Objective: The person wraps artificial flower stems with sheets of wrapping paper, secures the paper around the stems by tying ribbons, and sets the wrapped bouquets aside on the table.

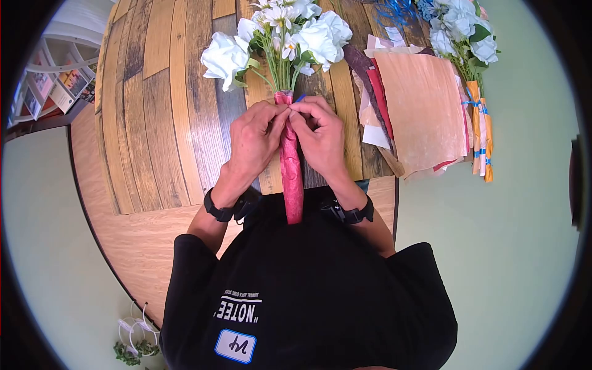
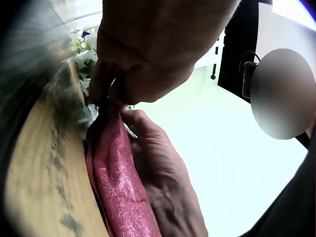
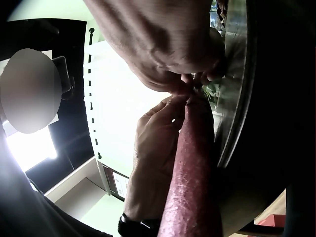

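A bouquet of white flowers point(image 1: 280, 37) lies on the wooden table, its stems running into a long dark-pink paper wrap point(image 1: 291, 179). The wrap's lower end reaches past the table edge to the person's shirt. At the neck of the wrap, the left hand point(image 1: 254, 134) and right hand point(image 1: 322, 134) meet fingertip to fingertip. A bit of blue tie point(image 1: 300, 97) sticks out beside the right fingers. Both hands pinch at this tie, with most of it hidden by fingers. Crinkled texture shows on the paper wrap point(image 2: 121, 182) in the left wrist view.
Right of the hands lies a stack of wrapping paper sheets point(image 1: 422, 111) in tan, red and white. Beyond it, finished-looking flowers point(image 1: 462, 37) have orange-wrapped stems point(image 1: 478, 132) with blue ties. Blue tinsel-like strands point(image 1: 398, 11) lie at the table's far side.
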Action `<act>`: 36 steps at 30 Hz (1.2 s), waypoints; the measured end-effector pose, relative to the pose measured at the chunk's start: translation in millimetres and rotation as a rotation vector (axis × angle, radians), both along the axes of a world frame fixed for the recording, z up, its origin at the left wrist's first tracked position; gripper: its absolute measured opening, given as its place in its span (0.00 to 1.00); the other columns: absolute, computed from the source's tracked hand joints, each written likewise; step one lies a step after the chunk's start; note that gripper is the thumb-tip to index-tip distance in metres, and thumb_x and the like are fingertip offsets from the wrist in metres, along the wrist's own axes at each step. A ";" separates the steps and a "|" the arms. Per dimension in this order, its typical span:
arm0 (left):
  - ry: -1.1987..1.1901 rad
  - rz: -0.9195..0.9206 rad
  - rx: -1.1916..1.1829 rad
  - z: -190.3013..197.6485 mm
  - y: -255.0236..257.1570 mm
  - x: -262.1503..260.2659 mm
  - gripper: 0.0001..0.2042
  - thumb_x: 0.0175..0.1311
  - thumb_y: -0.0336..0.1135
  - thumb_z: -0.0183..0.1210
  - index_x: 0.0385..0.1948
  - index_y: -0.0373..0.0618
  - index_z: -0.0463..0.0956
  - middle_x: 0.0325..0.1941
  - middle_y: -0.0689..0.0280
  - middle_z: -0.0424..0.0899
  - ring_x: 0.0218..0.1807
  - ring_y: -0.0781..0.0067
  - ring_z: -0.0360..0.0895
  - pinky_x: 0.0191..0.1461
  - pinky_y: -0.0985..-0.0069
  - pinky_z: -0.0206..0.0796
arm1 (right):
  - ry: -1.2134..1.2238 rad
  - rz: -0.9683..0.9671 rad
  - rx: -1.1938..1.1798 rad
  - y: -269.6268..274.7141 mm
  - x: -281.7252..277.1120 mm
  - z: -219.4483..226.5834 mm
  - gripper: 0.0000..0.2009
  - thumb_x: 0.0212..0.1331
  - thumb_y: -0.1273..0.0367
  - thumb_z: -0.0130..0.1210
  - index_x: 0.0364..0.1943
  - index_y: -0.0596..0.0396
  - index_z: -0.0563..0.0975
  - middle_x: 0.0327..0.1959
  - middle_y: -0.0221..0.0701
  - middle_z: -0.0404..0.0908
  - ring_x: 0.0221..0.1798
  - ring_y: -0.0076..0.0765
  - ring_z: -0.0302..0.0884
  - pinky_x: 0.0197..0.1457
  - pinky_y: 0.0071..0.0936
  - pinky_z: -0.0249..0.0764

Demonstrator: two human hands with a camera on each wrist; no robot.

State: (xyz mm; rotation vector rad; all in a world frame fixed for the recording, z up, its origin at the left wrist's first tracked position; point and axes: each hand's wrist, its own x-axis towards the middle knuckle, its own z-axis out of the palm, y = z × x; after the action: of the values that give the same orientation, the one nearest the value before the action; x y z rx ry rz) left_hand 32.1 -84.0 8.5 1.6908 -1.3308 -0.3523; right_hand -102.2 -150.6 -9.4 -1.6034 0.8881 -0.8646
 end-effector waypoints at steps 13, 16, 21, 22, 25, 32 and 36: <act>0.368 -0.024 0.261 7.5 -2.3 13.8 0.06 0.65 0.30 0.64 0.34 0.36 0.83 0.28 0.64 0.85 0.30 0.79 0.79 0.38 0.77 0.72 | 0.029 0.024 -0.007 -3.6 -2.0 0.3 0.05 0.64 0.77 0.60 0.42 0.63 0.83 0.47 0.33 0.81 0.43 0.25 0.79 0.46 0.22 0.75; 0.434 -0.045 0.330 10.1 -5.3 22.3 0.08 0.66 0.32 0.64 0.34 0.34 0.82 0.28 0.68 0.84 0.32 0.83 0.76 0.38 0.79 0.70 | 0.024 0.013 -0.012 -3.0 -1.2 -0.1 0.05 0.64 0.77 0.61 0.41 0.63 0.83 0.45 0.33 0.81 0.44 0.25 0.79 0.46 0.22 0.75; 0.435 -0.092 0.370 8.6 -8.4 28.6 0.08 0.66 0.33 0.64 0.34 0.35 0.82 0.29 0.70 0.83 0.32 0.84 0.74 0.38 0.81 0.69 | -0.027 0.015 0.065 -3.5 -2.5 1.2 0.05 0.63 0.76 0.62 0.40 0.63 0.84 0.43 0.33 0.82 0.43 0.26 0.80 0.47 0.22 0.75; 0.482 -0.101 0.390 8.9 -8.9 29.4 0.08 0.67 0.33 0.64 0.35 0.36 0.82 0.29 0.71 0.83 0.32 0.85 0.74 0.37 0.82 0.68 | -0.028 0.013 0.067 -3.8 -3.0 1.5 0.05 0.63 0.76 0.62 0.40 0.63 0.84 0.43 0.33 0.82 0.43 0.26 0.80 0.47 0.22 0.75; 0.546 -0.125 0.402 8.6 -11.0 30.1 0.08 0.69 0.34 0.64 0.34 0.38 0.82 0.27 0.73 0.81 0.28 0.88 0.72 0.32 0.84 0.64 | -0.025 0.024 0.054 -5.4 -3.2 -1.6 0.05 0.63 0.76 0.62 0.40 0.63 0.84 0.42 0.33 0.82 0.44 0.25 0.80 0.47 0.22 0.74; 0.581 -0.195 0.416 10.5 -13.5 35.7 0.08 0.70 0.35 0.63 0.34 0.39 0.81 0.25 0.75 0.78 0.25 0.89 0.69 0.28 0.86 0.61 | 0.007 0.035 -0.015 -6.5 -3.2 1.7 0.06 0.61 0.72 0.62 0.40 0.58 0.82 0.42 0.35 0.81 0.39 0.38 0.81 0.36 0.31 0.73; 0.588 -0.198 0.392 8.5 -13.2 36.6 0.08 0.70 0.35 0.63 0.35 0.39 0.80 0.25 0.75 0.78 0.25 0.89 0.69 0.27 0.86 0.60 | 0.004 0.028 0.042 -5.4 -2.6 2.3 0.05 0.60 0.73 0.63 0.39 0.57 0.82 0.42 0.34 0.81 0.38 0.38 0.80 0.33 0.30 0.71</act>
State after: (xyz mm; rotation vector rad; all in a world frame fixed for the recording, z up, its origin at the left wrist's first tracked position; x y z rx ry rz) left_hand 68.7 -97.2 17.0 1.5807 -1.0217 -1.1908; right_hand -104.9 -156.0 -7.1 -1.5778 0.8790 -0.8183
